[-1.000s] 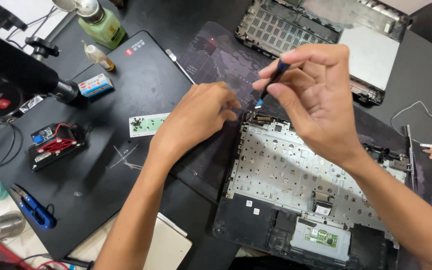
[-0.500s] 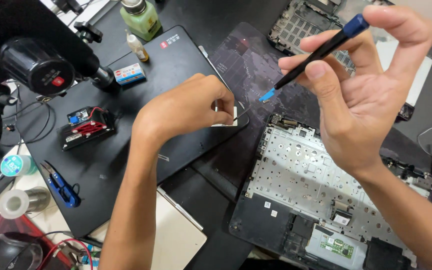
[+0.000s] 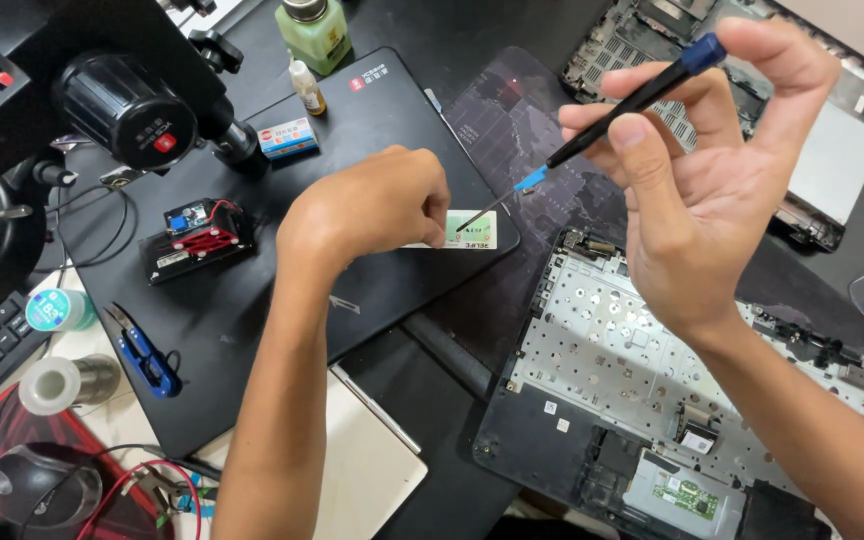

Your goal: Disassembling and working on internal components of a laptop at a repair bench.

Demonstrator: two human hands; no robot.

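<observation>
I had the left hand (image 3: 377,205) curled down on the black mat (image 3: 252,320), its fingers closed on a small green and white card (image 3: 472,229) that lay flat there, just left of the opened laptop base (image 3: 652,400). My right hand (image 3: 712,170) was raised above the base, thumb and fingers pinched shut around a black screwdriver (image 3: 617,110) with a blue cap; the tool slanted down to the left and its thin tip met the card's surface close to the left fingers. A green bottle (image 3: 314,30) and a small dropper bottle (image 3: 306,88) stood at the far edge of the mat, with blue-handled snips (image 3: 142,355) near its left edge and a red and black module (image 3: 197,238) between them.
</observation>
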